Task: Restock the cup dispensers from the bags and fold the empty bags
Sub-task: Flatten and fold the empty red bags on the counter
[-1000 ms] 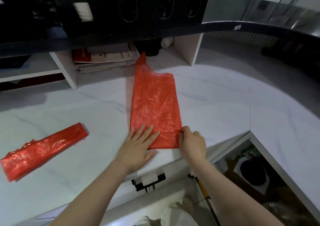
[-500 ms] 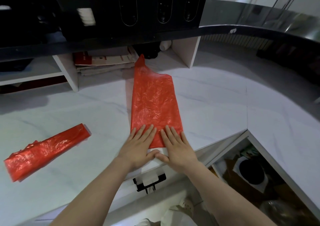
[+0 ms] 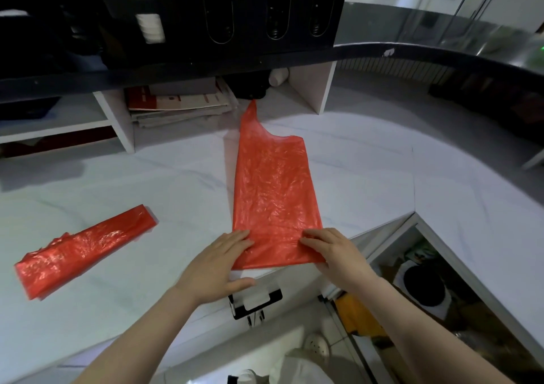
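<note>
Left hand [image 3: 216, 266] fingers [image 3: 235, 238] press flat on the spread bag [image 3: 273, 189]; whether the right hand [image 3: 338, 255] grips it is unclear. Folded bag [image 3: 85, 245] lies at 9 o'clock, cup dispenser [image 3: 235, 10] at 12.

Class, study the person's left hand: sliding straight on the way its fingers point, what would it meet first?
The flat red bag. The left hand points forward and to the right, and its fingertips lie at the bag's near left edge, seemingly touching it.

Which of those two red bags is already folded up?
The red bag on the left, lying as a narrow strip. The middle red bag is spread flat, left hand and right hand touching its near edge.
</note>
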Demonstrator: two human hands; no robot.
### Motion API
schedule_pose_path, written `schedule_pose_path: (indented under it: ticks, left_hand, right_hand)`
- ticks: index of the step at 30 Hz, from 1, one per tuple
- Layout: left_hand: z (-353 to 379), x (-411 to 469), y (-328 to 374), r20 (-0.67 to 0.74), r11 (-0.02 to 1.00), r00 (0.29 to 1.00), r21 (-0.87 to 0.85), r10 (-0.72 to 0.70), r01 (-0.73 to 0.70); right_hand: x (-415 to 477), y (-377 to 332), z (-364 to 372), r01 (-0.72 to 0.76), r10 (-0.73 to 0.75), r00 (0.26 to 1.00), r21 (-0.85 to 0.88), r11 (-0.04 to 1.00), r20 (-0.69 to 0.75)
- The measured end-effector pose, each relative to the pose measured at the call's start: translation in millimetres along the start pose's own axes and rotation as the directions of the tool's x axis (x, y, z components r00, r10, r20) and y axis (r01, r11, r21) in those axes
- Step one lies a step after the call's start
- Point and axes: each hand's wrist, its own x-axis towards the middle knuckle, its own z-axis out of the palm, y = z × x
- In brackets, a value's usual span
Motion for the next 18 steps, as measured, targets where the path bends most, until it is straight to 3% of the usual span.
schedule_pose_path:
  ticks: [2, 5, 8, 11, 18]
  left_hand:
    - [-2, -2, 2, -0.051, 0.999, 0.999, -0.037, -0.001, -0.001]
    - [-4, -3, 3, -0.118, 0.992, 0.992, -0.124, -0.037, 0.022]
    - [-5, 0, 4, -0.231, 0.966, 0.964, -0.245, -0.135, 0.077]
    - [-4, 9, 9, -0.333, 0.925, 0.901, -0.347, -0.277, 0.156]
    - [1, 17, 18, -0.323, 0.782, 0.784, -0.544, -0.53, 0.305]
  right_hand:
    - [-3, 2, -1, -0.044, 0.048, 0.997, 0.072, 0.996, -0.063]
    - [-1, 0, -1, -0.138, 0.146, 0.989, 0.179, 0.974, -0.032]
    - [6, 1, 1, -0.264, 0.288, 0.957, 0.32, 0.91, -0.026]
    - [12, 6, 8, -0.341, 0.384, 0.921, 0.344, 0.875, -0.062]
    - [28, 12, 21, -0.465, 0.554, 0.824, 0.413, 0.783, -0.121]
